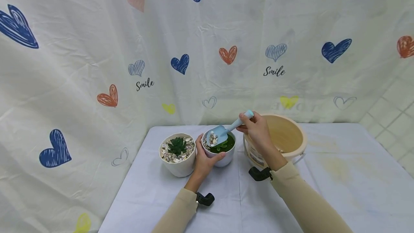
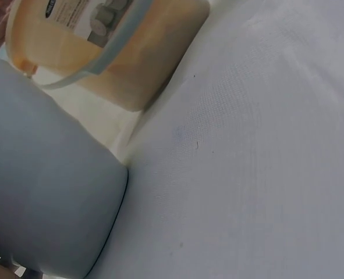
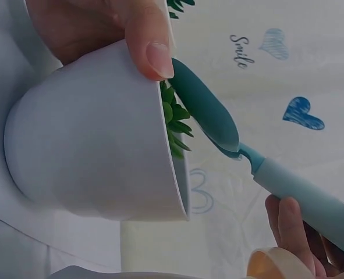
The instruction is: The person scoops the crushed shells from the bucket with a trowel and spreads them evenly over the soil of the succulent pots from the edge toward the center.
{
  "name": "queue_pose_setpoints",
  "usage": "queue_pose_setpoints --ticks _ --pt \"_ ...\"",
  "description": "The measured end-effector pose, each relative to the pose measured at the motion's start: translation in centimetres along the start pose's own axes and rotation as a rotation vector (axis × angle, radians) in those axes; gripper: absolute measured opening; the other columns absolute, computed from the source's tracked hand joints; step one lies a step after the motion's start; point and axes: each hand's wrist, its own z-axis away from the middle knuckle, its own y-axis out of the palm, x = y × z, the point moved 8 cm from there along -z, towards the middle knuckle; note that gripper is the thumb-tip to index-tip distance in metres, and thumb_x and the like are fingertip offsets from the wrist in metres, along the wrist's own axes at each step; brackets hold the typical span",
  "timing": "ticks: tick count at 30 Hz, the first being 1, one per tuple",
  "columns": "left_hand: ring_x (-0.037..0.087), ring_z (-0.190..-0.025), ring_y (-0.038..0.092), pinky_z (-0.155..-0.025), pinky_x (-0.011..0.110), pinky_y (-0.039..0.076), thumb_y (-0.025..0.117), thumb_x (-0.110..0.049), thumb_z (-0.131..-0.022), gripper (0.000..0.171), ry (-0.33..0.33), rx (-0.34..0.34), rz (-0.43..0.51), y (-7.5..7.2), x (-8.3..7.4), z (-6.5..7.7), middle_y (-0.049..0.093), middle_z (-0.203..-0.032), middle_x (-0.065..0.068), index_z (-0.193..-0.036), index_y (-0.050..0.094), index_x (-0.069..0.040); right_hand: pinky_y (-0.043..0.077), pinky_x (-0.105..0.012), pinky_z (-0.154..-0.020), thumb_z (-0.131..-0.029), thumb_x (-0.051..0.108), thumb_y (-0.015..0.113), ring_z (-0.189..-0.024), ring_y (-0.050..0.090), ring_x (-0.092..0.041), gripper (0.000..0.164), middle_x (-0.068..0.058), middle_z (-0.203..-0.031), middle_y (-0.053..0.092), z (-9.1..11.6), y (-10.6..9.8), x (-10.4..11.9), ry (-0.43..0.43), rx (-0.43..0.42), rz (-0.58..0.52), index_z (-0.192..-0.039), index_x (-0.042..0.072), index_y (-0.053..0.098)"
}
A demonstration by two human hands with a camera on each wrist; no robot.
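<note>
My right hand [image 1: 257,132] grips the handle of a small light-blue hand trowel [image 1: 235,124], its blade tilted down over the right-hand white flowerpot [image 1: 225,159]. Pebbles [image 1: 213,138] lie on the blade, and more cover the pot's left side. A green succulent [image 3: 176,119] shows at the rim beneath the blade in the right wrist view. With thumb along the near rim and fingers round the left side, my left hand [image 1: 204,163] holds this pot. The pot's grey-looking wall [image 2: 46,174] fills the left of the left wrist view.
Left of my left hand stands another white flowerpot [image 1: 179,168], its dark green succulent [image 1: 177,146] ringed by pebbles. A cream bucket [image 1: 299,141] with a handle stands right, partly behind my right forearm. A white cloth [image 1: 343,190] covers the table; a heart-printed curtain [image 1: 242,21] hangs behind.
</note>
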Motion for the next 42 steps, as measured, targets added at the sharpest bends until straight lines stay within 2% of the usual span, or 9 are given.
queue_pose_setpoints --ticks 7,10,17,20,26,29,37,42 --pt "0.020 -0.144 0.036 -0.122 0.047 0.024 0.089 -0.025 -0.078 0.108 0.016 0.033 0.033 0.22 0.08 -0.13 0.034 -0.158 0.002 -0.157 0.017 -0.030 0.061 -0.028 -0.082 -0.104 0.025 0.061 -0.087 0.074 -0.014 0.034 -0.005 -0.102 0.062 -0.01 0.12 -0.28 -0.025 0.009 -0.006 -0.119 -0.005 0.057" --pt "0.021 -0.145 0.033 -0.122 0.048 0.022 0.087 -0.024 -0.079 0.107 0.004 0.030 0.027 0.18 0.26 -0.20 0.030 -0.160 0.003 -0.160 0.017 -0.030 0.061 -0.028 -0.082 -0.104 0.023 0.060 -0.087 0.074 -0.015 0.030 -0.005 -0.101 0.062 0.02 0.17 -0.29 -0.040 0.012 -0.011 -0.118 -0.004 0.058" --pt "0.023 -0.148 0.029 -0.123 0.049 0.018 0.083 -0.018 -0.080 0.107 -0.004 0.026 0.050 0.16 0.15 -0.18 0.027 -0.163 0.005 -0.162 0.015 -0.026 0.061 -0.027 -0.082 -0.104 0.022 0.060 -0.088 0.073 -0.014 0.036 -0.002 -0.100 0.064 0.06 0.34 -0.17 -0.068 0.034 -0.036 -0.122 -0.009 0.055" --pt "0.023 -0.147 0.031 -0.123 0.049 0.020 0.085 -0.021 -0.080 0.109 0.001 0.024 0.040 0.27 0.09 -0.11 0.029 -0.162 0.005 -0.161 0.013 -0.027 0.061 -0.027 -0.082 -0.104 0.022 0.060 -0.088 0.073 -0.013 0.034 -0.001 -0.099 0.064 0.05 0.33 -0.17 -0.074 0.037 -0.037 -0.120 -0.007 0.056" --pt "0.019 -0.146 0.035 -0.122 0.048 0.025 0.090 -0.033 -0.076 0.111 -0.028 0.002 -0.006 0.37 0.29 0.09 0.033 -0.159 -0.001 -0.158 0.015 -0.034 0.061 -0.027 -0.083 -0.104 0.021 0.061 -0.087 0.073 -0.013 0.031 -0.001 -0.098 0.064 0.11 0.33 -0.11 -0.081 0.041 -0.039 -0.119 -0.006 0.056" --pt "0.019 -0.145 0.034 -0.122 0.049 0.024 0.090 -0.032 -0.077 0.109 -0.026 -0.004 -0.005 0.33 0.26 0.05 0.032 -0.159 -0.001 -0.158 0.017 -0.035 0.061 -0.027 -0.082 -0.104 0.021 0.060 -0.087 0.073 -0.013 0.033 0.000 -0.098 0.064 0.08 0.34 -0.10 -0.083 0.043 -0.051 -0.120 -0.008 0.055" --pt "0.023 -0.147 0.031 -0.122 0.051 0.022 0.088 -0.033 -0.079 0.109 -0.036 -0.009 -0.013 0.11 0.33 0.00 0.025 -0.162 0.004 -0.161 0.015 -0.033 0.061 -0.027 -0.082 -0.104 0.021 0.061 -0.089 0.074 -0.015 0.019 -0.003 -0.102 0.064 0.14 0.27 0.00 -0.102 0.039 -0.054 -0.113 0.005 0.060" --pt "0.025 -0.148 0.031 -0.123 0.053 0.019 0.084 -0.027 -0.082 0.104 -0.013 0.005 0.037 0.02 0.29 -0.14 0.030 -0.161 0.006 -0.160 0.016 -0.030 0.061 -0.027 -0.083 -0.104 0.021 0.060 -0.090 0.074 -0.015 0.023 -0.003 -0.102 0.065 0.41 0.28 0.33 -0.126 0.041 -0.050 -0.115 0.000 0.059"
